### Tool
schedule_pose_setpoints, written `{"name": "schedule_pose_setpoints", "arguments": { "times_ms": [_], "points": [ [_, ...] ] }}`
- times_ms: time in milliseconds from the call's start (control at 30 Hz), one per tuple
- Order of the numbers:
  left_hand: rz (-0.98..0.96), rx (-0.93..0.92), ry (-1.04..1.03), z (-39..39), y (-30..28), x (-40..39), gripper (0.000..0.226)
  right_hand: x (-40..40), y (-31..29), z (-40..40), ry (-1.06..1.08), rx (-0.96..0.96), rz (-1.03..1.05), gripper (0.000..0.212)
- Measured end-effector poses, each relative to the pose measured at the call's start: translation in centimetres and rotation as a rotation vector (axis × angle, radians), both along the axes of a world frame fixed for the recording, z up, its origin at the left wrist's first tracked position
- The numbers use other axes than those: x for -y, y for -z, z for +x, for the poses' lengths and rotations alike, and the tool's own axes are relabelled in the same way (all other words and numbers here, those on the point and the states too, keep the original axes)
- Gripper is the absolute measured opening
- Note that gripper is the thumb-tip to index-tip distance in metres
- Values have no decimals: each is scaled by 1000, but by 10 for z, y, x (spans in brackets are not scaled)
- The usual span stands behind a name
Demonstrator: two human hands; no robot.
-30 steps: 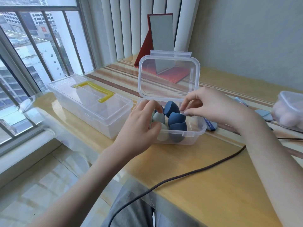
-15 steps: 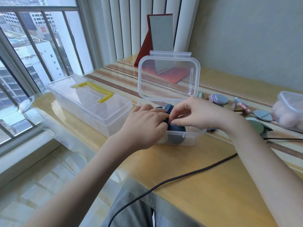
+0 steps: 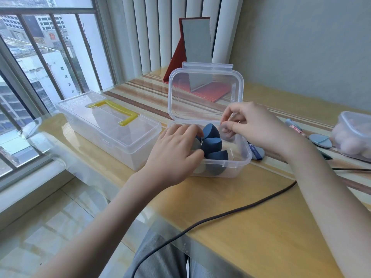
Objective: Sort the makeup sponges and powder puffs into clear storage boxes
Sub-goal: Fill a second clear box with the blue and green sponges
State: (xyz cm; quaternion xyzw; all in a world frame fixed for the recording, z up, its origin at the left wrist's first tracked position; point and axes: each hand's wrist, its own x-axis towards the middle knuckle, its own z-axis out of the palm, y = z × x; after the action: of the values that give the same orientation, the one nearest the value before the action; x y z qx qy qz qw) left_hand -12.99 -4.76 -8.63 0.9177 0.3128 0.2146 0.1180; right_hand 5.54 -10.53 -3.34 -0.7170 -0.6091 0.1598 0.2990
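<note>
Rounded matte sponges (image 3: 211, 144) (clear plastic box (image 3: 236, 164))

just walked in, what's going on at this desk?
A person is packing makeup sponges into an open clear box on the desk. The left hand presses on the dark blue sponges already inside. The right hand pinches a small greyish piece over the box's back corner. Another grey puff lies outside; a second clear box with a yellow handle sits closed.
</note>
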Motion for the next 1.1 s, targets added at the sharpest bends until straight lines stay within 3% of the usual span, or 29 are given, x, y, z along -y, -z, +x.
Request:
{"name": "schedule_pose_setpoints", "arguments": {
  "times_ms": [233, 367, 500, 567, 733, 833, 933, 1000, 1100],
  "points": [
    [4, 172, 14, -2, 3, 2, 43, -7, 14, -12, -23, 149, -107, 12],
    [-122, 328, 38, -7, 5, 1, 37, -4, 10, -11, -33, 190, -140, 23],
    [-158, 575, 3, -11, 10, 4, 27, -2, 2, -6, 41, 196, 62, 26],
    [-131, 616, -21, -12, 15, 6, 25, -2, 5, -11, 34, 212, 135, 25],
    [-179, 600, -43, -12, 30, 7, 30, -9, 23, -29, -59, 366, -15, 18],
    [-221, 608, -2, -13, 32, 7, 45, -10, 14, -15, 16, 129, 203, 18],
    [-236, 637, 30, -12, 32, 7, 53, -17, 16, 7, 229, 49, 450, 28],
    [-241, 637, 43, -11, 33, 5, 55, -23, 23, 16, 216, -54, 285, 53],
    [-222, 630, 41, -9, 36, 4, 53, -28, 31, 16, 113, -501, 211, 70]
  ]
}}
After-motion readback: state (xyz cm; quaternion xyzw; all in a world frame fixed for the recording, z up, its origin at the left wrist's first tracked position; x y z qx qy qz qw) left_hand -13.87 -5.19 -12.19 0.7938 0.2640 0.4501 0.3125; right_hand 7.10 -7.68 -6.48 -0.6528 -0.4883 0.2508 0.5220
